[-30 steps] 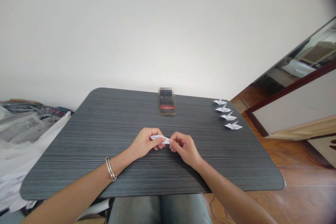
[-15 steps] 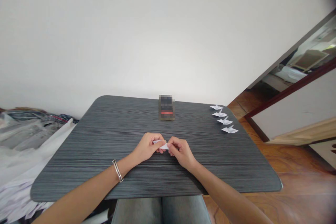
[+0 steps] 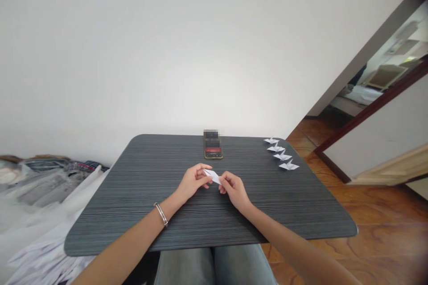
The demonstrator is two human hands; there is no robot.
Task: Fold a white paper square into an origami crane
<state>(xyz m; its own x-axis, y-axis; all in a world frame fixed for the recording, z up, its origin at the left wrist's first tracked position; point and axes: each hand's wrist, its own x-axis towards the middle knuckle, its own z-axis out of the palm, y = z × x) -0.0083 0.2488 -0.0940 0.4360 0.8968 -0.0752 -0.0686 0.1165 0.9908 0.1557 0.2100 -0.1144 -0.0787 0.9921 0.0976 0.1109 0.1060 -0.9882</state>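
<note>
A small piece of folded white paper (image 3: 212, 175) is held between my two hands above the dark table (image 3: 160, 156). My left hand (image 3: 195, 180) pinches its left end between thumb and fingers. At the lower right end, my right hand (image 3: 234, 188) grips it with thumb and forefinger; the other fingers are curled under. A silver bangle (image 3: 161, 214) circles my left wrist. Fold details of the paper are too small to make out fully.
Several white paper cranes (image 3: 282, 156) stand in a row along the table's right side. A phone (image 3: 213, 144) leans near the back edge by the white wall (image 3: 214, 53). Clothes and plastic wrapping (image 3: 50, 187) are piled at the left. Wooden floor (image 3: 381, 218) lies to the right.
The folded paper has turned and more of its face shows between my hands. My right hand has shifted slightly right. The whole view has tilted a little.
</note>
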